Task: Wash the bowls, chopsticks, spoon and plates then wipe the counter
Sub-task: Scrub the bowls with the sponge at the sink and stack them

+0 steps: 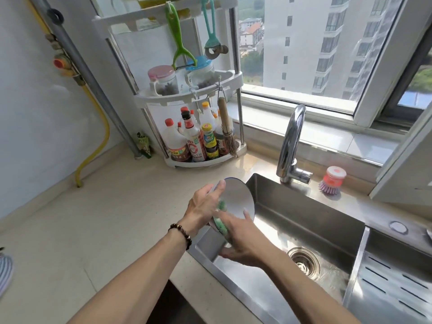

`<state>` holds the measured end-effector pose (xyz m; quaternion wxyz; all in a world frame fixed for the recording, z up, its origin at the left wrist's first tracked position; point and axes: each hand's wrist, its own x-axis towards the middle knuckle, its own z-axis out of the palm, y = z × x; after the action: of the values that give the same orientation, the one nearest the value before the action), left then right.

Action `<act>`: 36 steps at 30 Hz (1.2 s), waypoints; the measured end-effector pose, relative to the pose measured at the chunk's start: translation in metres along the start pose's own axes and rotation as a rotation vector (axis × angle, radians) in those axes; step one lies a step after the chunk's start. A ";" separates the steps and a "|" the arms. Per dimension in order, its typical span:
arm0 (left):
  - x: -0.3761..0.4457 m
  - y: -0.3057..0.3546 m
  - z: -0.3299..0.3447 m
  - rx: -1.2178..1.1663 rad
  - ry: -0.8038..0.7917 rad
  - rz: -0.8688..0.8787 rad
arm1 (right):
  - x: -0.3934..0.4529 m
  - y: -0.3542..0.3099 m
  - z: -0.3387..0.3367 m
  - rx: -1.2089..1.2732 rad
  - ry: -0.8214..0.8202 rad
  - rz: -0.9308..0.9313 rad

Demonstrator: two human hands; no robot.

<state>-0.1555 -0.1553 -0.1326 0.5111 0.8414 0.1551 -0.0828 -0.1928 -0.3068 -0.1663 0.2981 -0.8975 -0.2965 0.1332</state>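
At the far left edge we see a striped cloth (5, 274) lying on the beige counter (98, 218). Behind it, a yellow hose (99, 146) runs down the tiled wall beside a grey pipe (88, 73). Next comes a white corner rack (187, 94): a green peeler (178, 43) and a teal brush (211, 36) hang from its top tier, two lidded jars sit on the middle tier, and sauce bottles (194, 139) crowd the bottom tier, with a bamboo whisk brush (228, 129) hanging in front of them.

Moving on, our left hand (203, 206), with a beaded bracelet (181, 231) on its wrist, grips the plate (236, 202) by its left rim, fingers curled over the edge. The plate is tilted nearly upright over the left corner of the steel sink (292, 225), its face turned to the right. Our right hand (243, 239) clasps a green scouring pad (221, 222) against the plate's lower edge, with one finger stretched across the plate's face.

Further right, the chrome tap (291, 146) stands behind the basin, and the drain (304, 260) shows in the sink floor. A pink-topped dish brush (332, 181) with purple bristles rests on the ledge under the window (327, 54), and a slotted steel draining tray (392, 288) fills the right end.
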 end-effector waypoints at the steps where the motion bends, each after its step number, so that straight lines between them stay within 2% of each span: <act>1: -0.002 -0.002 -0.003 -0.014 -0.032 -0.018 | 0.000 0.011 0.002 -0.231 -0.034 -0.013; 2: -0.004 -0.006 -0.005 -0.019 -0.043 -0.028 | -0.001 0.017 0.002 -0.370 -0.063 -0.019; 3: -0.007 -0.008 -0.004 -0.026 -0.037 -0.023 | -0.002 0.018 0.002 -0.388 -0.071 -0.002; 4: -0.009 -0.008 -0.002 -0.037 -0.001 -0.005 | -0.001 0.015 0.002 -0.324 -0.055 0.019; 6: -0.013 0.000 0.002 -0.070 0.130 0.014 | 0.003 -0.002 0.000 -0.025 -0.013 0.037; 8: -0.011 0.004 0.002 -0.113 0.206 0.003 | 0.006 -0.017 -0.005 0.146 -0.003 -0.020; 10: -0.012 0.004 -0.005 -0.149 0.128 0.001 | 0.005 -0.014 -0.009 0.029 -0.026 -0.070; 13: -0.016 -0.001 -0.012 -0.172 -0.043 0.013 | 0.006 0.007 -0.015 -0.410 -0.074 -0.046; 14: -0.017 -0.001 -0.011 -0.167 -0.028 0.021 | 0.007 0.007 -0.016 -0.427 -0.079 -0.012; 16: -0.018 0.001 -0.006 -0.169 0.062 0.037 | 0.009 -0.009 -0.012 -0.250 -0.071 0.045; 18: -0.016 0.001 -0.006 -0.177 0.106 0.037 | 0.007 -0.027 -0.008 -0.002 -0.053 0.004; 19: -0.017 0.001 -0.008 -0.169 0.088 0.032 | 0.005 -0.027 -0.006 0.012 -0.048 -0.045; 22: -0.020 -0.005 -0.017 -0.167 -0.076 0.018 | -0.004 0.002 -0.011 -0.296 0.006 -0.161; 24: -0.021 -0.008 -0.020 -0.138 -0.109 0.023 | -0.008 0.016 -0.016 -0.430 0.066 -0.155; 26: -0.023 -0.007 -0.015 -0.178 -0.031 0.026 | -0.008 0.000 -0.013 -0.397 0.083 -0.104; 28: -0.026 -0.002 -0.008 -0.204 0.089 0.018 | -0.006 -0.026 -0.007 -0.231 0.028 -0.036; 30: -0.028 -0.005 -0.009 -0.167 0.144 0.033 | -0.008 -0.034 -0.003 -0.101 -0.006 -0.063; 32: -0.029 -0.010 -0.015 -0.143 0.032 0.075 | -0.012 -0.018 -0.008 -0.190 0.038 -0.161; 34: -0.027 -0.014 -0.025 -0.128 -0.106 0.065 | -0.017 0.004 -0.014 -0.379 0.069 -0.224; 36: -0.025 -0.015 -0.027 -0.122 -0.117 0.072 | -0.016 0.002 -0.015 -0.400 0.049 -0.183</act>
<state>-0.1844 -0.1298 -0.1250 0.5722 0.8075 0.0993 -0.1036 -0.1983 -0.3251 -0.1549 0.1319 -0.9111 -0.3897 0.0223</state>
